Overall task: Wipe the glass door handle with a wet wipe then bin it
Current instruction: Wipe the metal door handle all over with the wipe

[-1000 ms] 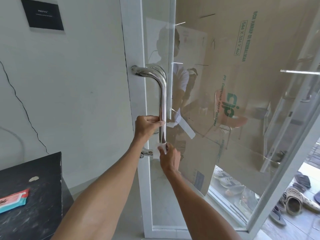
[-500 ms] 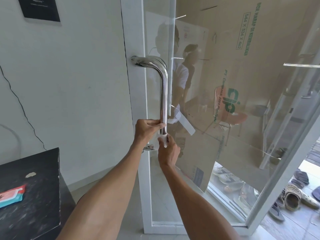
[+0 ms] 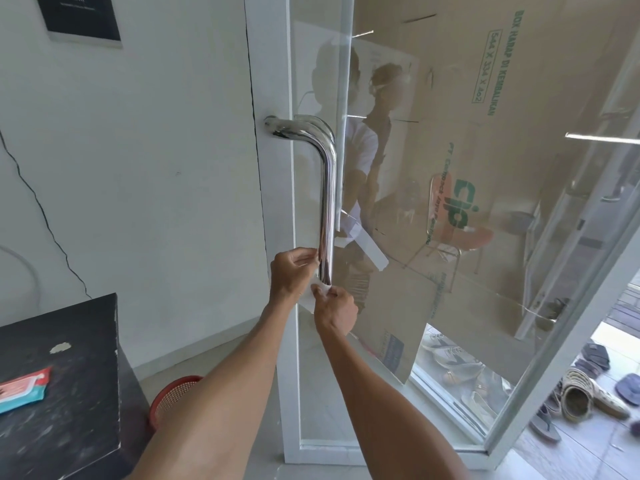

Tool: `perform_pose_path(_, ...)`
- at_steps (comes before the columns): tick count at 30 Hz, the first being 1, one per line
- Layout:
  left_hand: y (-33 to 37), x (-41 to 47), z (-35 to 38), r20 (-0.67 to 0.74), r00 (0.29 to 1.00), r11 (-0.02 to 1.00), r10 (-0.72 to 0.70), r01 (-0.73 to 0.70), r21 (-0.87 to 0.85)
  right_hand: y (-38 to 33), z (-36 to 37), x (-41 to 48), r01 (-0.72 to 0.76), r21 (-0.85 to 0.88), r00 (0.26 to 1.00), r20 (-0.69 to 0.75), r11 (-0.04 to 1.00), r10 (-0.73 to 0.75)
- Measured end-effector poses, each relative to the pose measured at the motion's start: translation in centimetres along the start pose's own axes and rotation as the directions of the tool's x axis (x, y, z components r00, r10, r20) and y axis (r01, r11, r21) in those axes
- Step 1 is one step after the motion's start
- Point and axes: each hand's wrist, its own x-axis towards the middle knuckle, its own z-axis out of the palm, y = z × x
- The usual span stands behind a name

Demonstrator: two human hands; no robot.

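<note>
A polished steel pull handle (image 3: 328, 188) runs down the white-framed glass door (image 3: 450, 306). Both of my hands are at its lower end. A white wet wipe (image 3: 317, 289) is stretched between them around the bar's bottom. My left hand (image 3: 292, 271) pinches the wipe's upper corner on the left of the bar. Just below, my right hand (image 3: 336, 308) grips the wipe's other end. The handle's lower mount is hidden behind my hands. A red mesh bin (image 3: 173, 398) stands on the floor beneath my left forearm.
A black table (image 3: 69, 410) at the lower left carries a red and teal wet wipe pack (image 3: 22, 389). A flat cardboard box (image 3: 467, 168) leans behind the glass. Several shoes and sandals (image 3: 581, 396) lie on the floor outside at the right.
My left hand has let go of the bar and now pinches the wipe. The wipe is pulled out wider between both hands. The view has tilted down, bringing the red bin into sight.
</note>
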Motion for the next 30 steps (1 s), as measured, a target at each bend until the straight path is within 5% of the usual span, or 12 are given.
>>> perform_pose_path(12, -2.7, -2.5, 0.4, -0.088, 0.996, 0.977, 0.007, 0.012, 0.215, 0.0, -0.1, 0.1, 0.011, -0.005, 1.0, 0.014, 1.0, -0.011)
perform_pose_path(22, -4.8, -3.9, 1.2, 0.007, 1.0, 0.972, 0.007, -0.009, 0.234, -0.7, -1.5, -0.5, 0.047, -0.038, 0.998, 0.037, 0.998, -0.046)
perform_pose_path(30, -4.6, -4.8, 1.9, 0.003, 0.992, 0.973, 0.125, -0.123, 0.197, -3.1, -2.5, -0.4, 0.376, -0.019, 0.927, -0.001, 0.927, -0.376)
